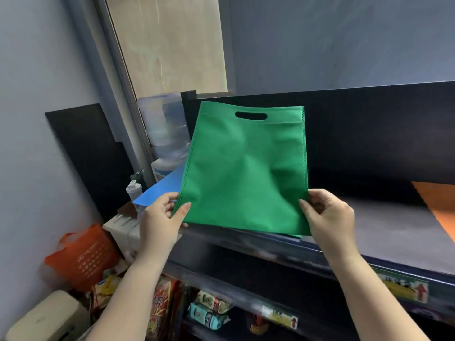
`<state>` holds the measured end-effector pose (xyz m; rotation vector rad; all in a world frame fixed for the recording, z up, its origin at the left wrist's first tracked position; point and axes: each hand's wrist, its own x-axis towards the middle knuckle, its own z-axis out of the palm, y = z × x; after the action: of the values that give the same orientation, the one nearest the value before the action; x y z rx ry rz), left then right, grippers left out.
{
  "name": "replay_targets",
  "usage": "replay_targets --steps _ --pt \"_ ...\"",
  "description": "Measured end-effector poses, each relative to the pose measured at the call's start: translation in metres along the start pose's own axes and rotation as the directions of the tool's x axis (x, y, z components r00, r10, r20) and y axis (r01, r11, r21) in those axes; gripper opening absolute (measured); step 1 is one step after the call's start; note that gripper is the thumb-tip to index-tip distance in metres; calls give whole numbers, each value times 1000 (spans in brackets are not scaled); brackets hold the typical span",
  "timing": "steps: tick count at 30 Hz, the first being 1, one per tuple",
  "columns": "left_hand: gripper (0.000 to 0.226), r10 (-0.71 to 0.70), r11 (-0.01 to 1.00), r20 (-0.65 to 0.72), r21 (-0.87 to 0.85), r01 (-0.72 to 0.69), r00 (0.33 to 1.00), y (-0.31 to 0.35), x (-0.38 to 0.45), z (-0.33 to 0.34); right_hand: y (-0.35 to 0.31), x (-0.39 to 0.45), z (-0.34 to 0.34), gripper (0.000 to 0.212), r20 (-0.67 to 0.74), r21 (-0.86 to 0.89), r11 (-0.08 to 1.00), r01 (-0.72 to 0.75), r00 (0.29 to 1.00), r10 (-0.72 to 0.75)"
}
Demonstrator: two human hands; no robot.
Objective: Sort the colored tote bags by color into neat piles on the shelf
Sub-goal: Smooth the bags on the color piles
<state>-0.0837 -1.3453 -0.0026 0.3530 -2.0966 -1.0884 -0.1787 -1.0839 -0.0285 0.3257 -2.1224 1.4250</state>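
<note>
Green tote bag held upright just above the shelf, w/ left hand & right hand pinching its bottom corners, thumbs in front, prob. to keep it flat for stacking; orange bag lies at shelf's right end.

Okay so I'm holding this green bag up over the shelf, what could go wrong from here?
1. Left hand and right hand pinch only the bottom corners of the green tote bag, so it may flop and land creased.
2. The blue tote bag lies just behind it; colors could get mixed.
3. The orange tote bag sits at the shelf's right, so keep clear.
</note>
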Motion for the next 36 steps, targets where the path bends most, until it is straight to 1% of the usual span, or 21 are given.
replay_targets --steps 4,10,14,17,20,22,24,26,28,29,31,34,36 --pt "34 -7 990 99 141 -8 995 -11 33 28 10 16 15 10 68 -184 982 -39 996 53" --pt "30 -36 960 264 277 -40 964 -35 50 51 26 16 23 18 129 -406 907 -112 976 178" --pt "29 -67 946 315 323 -41 947 -51 65 59 22 13 31 28 138 -502 853 -145 960 244" --pt "29 -47 934 364 347 -88 930 -60 77 66 18 16 38 33 127 -583 794 -172 946 298" --pt "30 -18 897 414 410 -168 910 -67 84 70 15 17 43 36 110 -642 741 -196 933 343" --pt "30 26 875 420 429 -224 907 -70 87 70 11 15 45 35 93 -664 721 -197 936 341" --pt "31 82 868 447 407 -284 891 -71 89 71 5 12 44 32 82 -709 689 -149 954 290" --pt "34 174 839 500 377 -393 849 -68 90 75 -3 8 40 30 85 -776 627 -74 972 220" --pt "38 278 796 545 331 -507 791 -58 90 84 -13 3 33 26 102 -815 579 -2 984 147" --pt "41 310 776 572 309 -549 759 -51 88 89 -17 -1 27 25 109 -829 559 23 987 120" --pt "47 356 725 635 275 -631 686 -33 83 102 -26 -8 10 28 111 -874 482 54 990 91" --pt "52 438 636 696 208 -743 569 -3 69 125 -44 -17 -20 41 116 -944 326 45 973 200" --pt "54 491 592 713 148 -792 500 20 54 139 -52 -24 -47 51 77 -976 218 22 966 248"
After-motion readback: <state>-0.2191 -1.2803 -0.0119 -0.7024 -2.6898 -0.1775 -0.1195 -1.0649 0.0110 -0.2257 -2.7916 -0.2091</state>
